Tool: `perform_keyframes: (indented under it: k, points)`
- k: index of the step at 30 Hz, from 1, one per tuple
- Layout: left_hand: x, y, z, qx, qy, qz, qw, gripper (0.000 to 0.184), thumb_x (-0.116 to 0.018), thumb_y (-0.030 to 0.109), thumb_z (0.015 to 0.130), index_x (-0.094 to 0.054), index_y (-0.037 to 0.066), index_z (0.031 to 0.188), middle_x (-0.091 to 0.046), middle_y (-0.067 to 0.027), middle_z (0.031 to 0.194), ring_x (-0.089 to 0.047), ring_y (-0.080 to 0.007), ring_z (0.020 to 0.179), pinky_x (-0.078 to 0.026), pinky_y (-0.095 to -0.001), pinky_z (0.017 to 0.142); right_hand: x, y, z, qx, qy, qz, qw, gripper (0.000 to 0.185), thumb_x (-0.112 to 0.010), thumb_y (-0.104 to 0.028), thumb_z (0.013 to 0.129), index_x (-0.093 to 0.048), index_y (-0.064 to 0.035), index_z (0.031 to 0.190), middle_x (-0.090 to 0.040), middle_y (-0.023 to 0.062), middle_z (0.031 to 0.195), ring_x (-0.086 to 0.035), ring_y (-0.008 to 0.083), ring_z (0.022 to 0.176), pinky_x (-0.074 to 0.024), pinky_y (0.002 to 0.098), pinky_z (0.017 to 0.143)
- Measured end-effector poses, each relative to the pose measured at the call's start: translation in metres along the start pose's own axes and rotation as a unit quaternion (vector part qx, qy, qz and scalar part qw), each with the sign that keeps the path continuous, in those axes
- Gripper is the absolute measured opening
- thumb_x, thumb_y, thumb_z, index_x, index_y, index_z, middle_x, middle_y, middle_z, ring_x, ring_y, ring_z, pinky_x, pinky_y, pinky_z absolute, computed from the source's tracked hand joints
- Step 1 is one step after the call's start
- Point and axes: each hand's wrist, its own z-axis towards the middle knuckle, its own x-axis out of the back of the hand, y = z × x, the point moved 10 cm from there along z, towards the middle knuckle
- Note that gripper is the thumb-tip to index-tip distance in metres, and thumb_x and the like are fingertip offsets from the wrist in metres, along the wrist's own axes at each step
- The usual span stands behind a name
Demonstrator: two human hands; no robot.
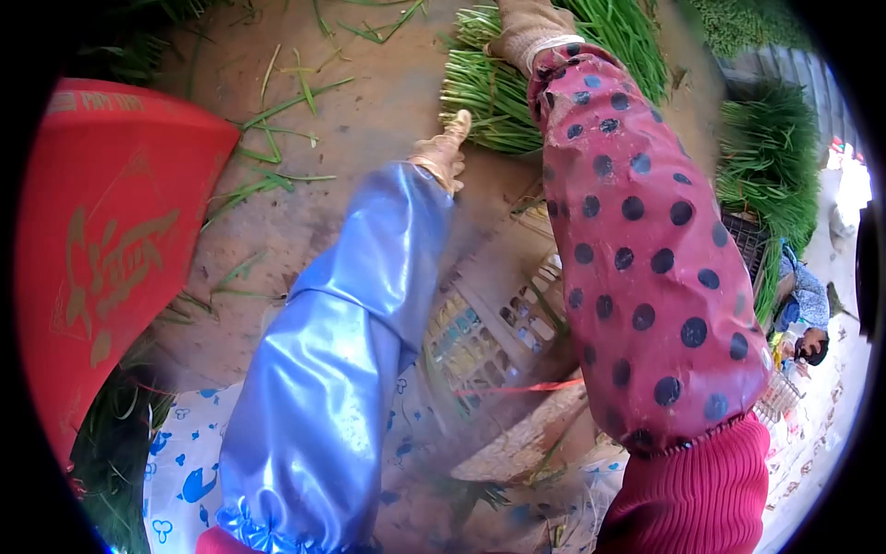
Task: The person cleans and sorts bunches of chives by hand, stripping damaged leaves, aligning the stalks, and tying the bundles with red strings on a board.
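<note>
Looking from the left, I find a red panel (pixel 120 231) with gold markings beside the brown table (pixel 369 92), and loose green blades (pixel 277 129) scattered next to it. My gloved left hand (pixel 443 157) has its index finger extended by the pale cut ends of the green bundle (pixel 494 102), the others curled; I can't tell whether they pinch anything. A slotted plastic basket (pixel 480 342) shows blurrily between my sleeves, nearer me. The bundle lies toward the table's far right corner, my gloved right hand (pixel 531 28) over it, fingers hidden, so I can't tell their state. Past the right edge, more greens (pixel 771 152) sit over a dark crate (pixel 743 238), near a person (pixel 803 300).
</note>
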Motion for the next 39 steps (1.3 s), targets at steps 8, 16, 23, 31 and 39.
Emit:
perform_keyframes:
  k: [8, 16, 23, 31, 39]
  points:
    - [0.000, 0.016, -0.006, -0.022, 0.044, 0.059, 0.997, 0.089, -0.069, 0.062, 0.077, -0.045, 0.000, 0.135, -0.052, -0.0291, 0.128, -0.056, -0.0395, 0.109, -0.047, -0.0482, 0.084, -0.009, -0.011, 0.013, 0.013, -0.077, 0.087, 0.993, 0.044, -0.075, -0.034, 0.075, -0.058, -0.0102, 0.108, -0.063, 0.0101, 0.087, -0.059, 0.0296, 0.079, -0.0475, 0.0422, 0.070]
    - [-0.001, 0.019, 0.001, -0.080, 0.068, 0.111, 0.988, 0.088, -0.072, 0.062, 0.073, -0.049, -0.001, 0.131, -0.054, -0.0294, 0.123, -0.056, -0.0414, 0.110, -0.045, -0.0508, 0.090, -0.015, -0.027, 0.006, 0.058, -0.144, 0.128, 0.980, 0.056, -0.074, -0.034, 0.075, -0.053, -0.0159, 0.125, -0.064, 0.0108, 0.106, -0.059, 0.0293, 0.100, -0.0458, 0.0407, 0.087]
    - [0.006, 0.011, 0.032, -0.081, 0.102, 0.113, 0.985, 0.079, -0.074, 0.055, 0.076, -0.054, -0.001, 0.127, -0.055, -0.0262, 0.125, -0.053, -0.0417, 0.114, -0.042, -0.0514, 0.095, -0.010, -0.024, -0.009, 0.036, -0.093, 0.166, 0.981, 0.060, -0.073, -0.033, 0.072, -0.057, -0.0201, 0.128, -0.068, 0.0107, 0.111, -0.063, 0.0292, 0.106, -0.0475, 0.0390, 0.093]
    - [0.019, -0.003, 0.050, -0.052, 0.114, 0.112, 0.986, 0.097, -0.075, 0.057, 0.073, -0.035, -0.001, 0.140, -0.042, -0.0295, 0.138, -0.045, -0.0430, 0.126, -0.035, -0.0548, 0.103, 0.007, 0.100, -0.013, -0.143, 0.025, 0.377, 0.915, 0.050, -0.077, -0.035, 0.070, -0.064, -0.0116, 0.113, -0.068, 0.0108, 0.105, -0.063, 0.0253, 0.099, -0.0472, 0.0365, 0.091]
    - [0.007, 0.086, -0.065, -0.455, 0.155, 0.031, 0.876, 0.052, -0.072, 0.005, 0.081, -0.041, 0.001, 0.123, -0.053, -0.0077, 0.096, -0.052, -0.0117, 0.076, -0.050, -0.0276, 0.073, 0.026, 0.072, -0.036, -0.072, -0.042, 0.388, 0.918, 0.050, -0.076, -0.026, 0.076, -0.061, -0.0097, 0.120, -0.067, 0.0086, 0.109, -0.060, 0.0223, 0.102, -0.0427, 0.0348, 0.094]
